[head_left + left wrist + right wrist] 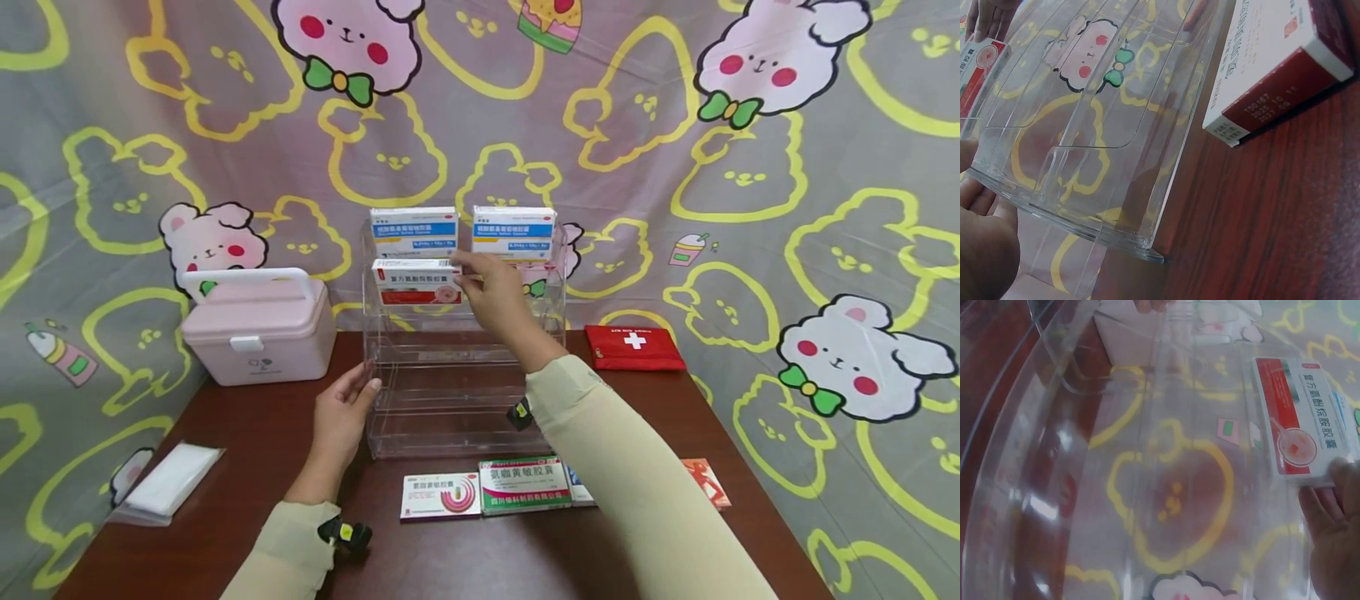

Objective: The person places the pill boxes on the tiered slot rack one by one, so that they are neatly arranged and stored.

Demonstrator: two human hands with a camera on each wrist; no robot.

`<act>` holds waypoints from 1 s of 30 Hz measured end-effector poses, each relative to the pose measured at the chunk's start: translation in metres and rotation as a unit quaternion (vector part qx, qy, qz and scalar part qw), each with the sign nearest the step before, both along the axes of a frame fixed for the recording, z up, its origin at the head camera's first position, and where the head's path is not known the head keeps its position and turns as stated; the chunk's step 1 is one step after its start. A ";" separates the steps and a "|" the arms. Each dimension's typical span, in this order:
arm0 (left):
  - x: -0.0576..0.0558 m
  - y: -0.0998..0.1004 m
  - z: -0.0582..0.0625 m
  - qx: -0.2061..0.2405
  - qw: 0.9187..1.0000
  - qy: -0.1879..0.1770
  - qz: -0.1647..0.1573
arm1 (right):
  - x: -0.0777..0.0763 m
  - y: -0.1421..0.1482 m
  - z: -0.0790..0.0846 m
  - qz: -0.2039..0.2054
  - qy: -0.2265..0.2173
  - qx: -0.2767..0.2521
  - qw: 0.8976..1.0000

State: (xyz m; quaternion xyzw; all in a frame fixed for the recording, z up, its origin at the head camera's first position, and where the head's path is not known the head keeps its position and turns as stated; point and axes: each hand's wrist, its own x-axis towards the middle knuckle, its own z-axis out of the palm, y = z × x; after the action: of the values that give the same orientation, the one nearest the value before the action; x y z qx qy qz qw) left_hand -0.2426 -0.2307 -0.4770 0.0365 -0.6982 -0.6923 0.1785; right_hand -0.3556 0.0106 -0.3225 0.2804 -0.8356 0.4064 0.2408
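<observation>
A red-and-white medicine box (417, 282) sits on the second tier of a clear acrylic tiered rack (450, 417), on the rack's left side. The right hand (491, 292) holds its right end, fingers and thumb curled onto the edge. The right wrist view shows what the head view cannot: the fingertips (1325, 506) press the box's near corner, seen through the plastic. The rack's top tier carries two blue-and-white medicine boxes (414, 229) side by side; its lower tiers hold nothing.

The left hand (341, 417) rests against the rack's left front corner, fingers nearly straight and relaxed; the left wrist view shows them laid flat on the clear wall.

In front of the rack lie a white box with a pink swirl (440, 495) and a green-and-white box (525, 484). Left of the rack stands a pink plastic case with a handle (258, 329), and right of it a red first-aid pouch (633, 347). Further left of the rack lies a clear packet of white cloth (168, 482).
</observation>
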 end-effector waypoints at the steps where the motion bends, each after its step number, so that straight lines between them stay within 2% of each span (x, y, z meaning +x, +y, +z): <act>1: 0.000 0.000 0.001 0.000 1.000 0.001 -0.002 | 0.000 0.000 -0.001 -0.003 -0.005 0.001 1.000; 11: -0.008 0.003 0.005 -0.002 1.000 0.026 -0.007 | -0.007 0.003 -0.007 -0.014 -0.039 0.010 0.999; 17: -0.008 0.004 0.006 -0.007 1.000 0.010 0.005 | -0.006 0.005 -0.009 -0.003 -0.052 -0.006 0.999; 23: -0.006 0.006 0.006 -0.004 1.000 0.004 0.007 | 0.014 0.032 -0.012 0.017 -0.058 -0.066 0.996; 26: -0.003 0.008 0.004 -0.001 1.000 -0.004 0.009 | 0.031 0.062 -0.017 0.055 -0.096 -0.081 0.991; 30: 0.001 0.008 0.000 0.006 1.000 -0.009 0.014 | 0.058 0.113 -0.029 0.088 -0.164 -0.064 0.980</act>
State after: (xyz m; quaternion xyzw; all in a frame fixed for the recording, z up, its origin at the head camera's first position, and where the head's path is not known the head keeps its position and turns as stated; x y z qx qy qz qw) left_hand -0.2411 -0.2223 -0.4767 0.0534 -0.6947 -0.6939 0.1817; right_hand -0.2975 0.1238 -0.3515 0.2666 -0.8080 0.5191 0.0814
